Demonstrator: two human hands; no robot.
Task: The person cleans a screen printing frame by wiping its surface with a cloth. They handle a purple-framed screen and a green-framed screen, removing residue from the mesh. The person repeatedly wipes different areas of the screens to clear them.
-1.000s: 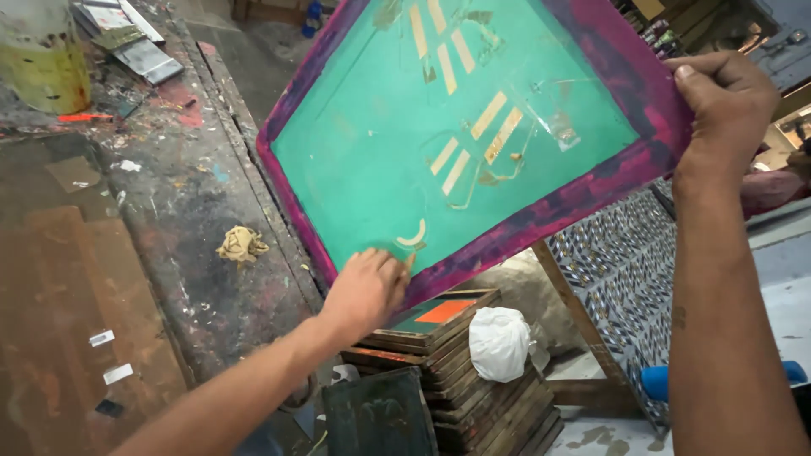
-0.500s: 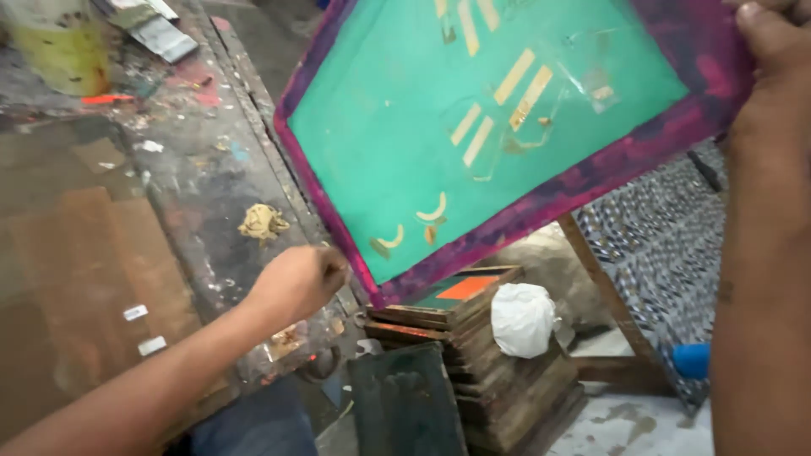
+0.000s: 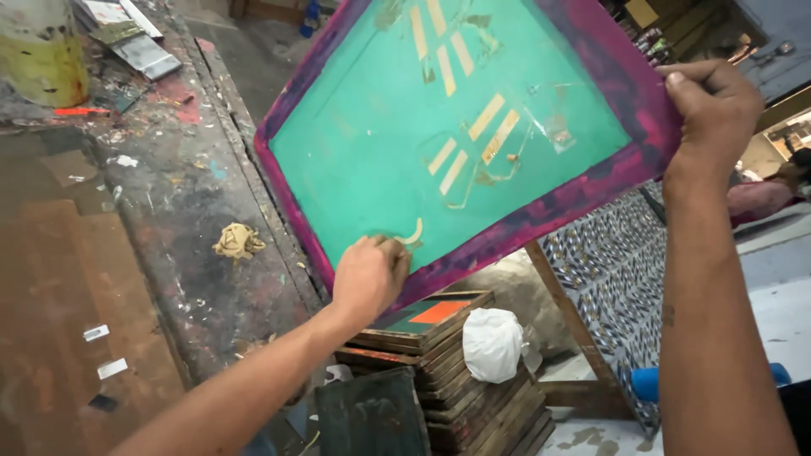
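Observation:
I hold up a tilted printing screen: a wooden frame (image 3: 591,181) stained magenta around green mesh (image 3: 372,152) with yellow bar-shaped openings. My right hand (image 3: 714,110) grips the frame's right edge, thumb over the front. My left hand (image 3: 369,274) is at the lower edge, its fingers curled against the mesh beside a small yellow curved mark (image 3: 414,234). Whether it holds anything is hidden by the fist.
A paint-stained worktable (image 3: 169,211) lies to the left with a crumpled yellow wad (image 3: 238,242) and a stained bucket (image 3: 40,51). Below the screen stand a stack of wooden frames (image 3: 439,363), a white bag (image 3: 492,342) and a dark board (image 3: 372,418). Patterned cloth (image 3: 617,279) hangs right.
My left hand left the screen, dropped toward the table edge, and has come back up onto the lower mesh. The screen has shifted slightly in my right hand.

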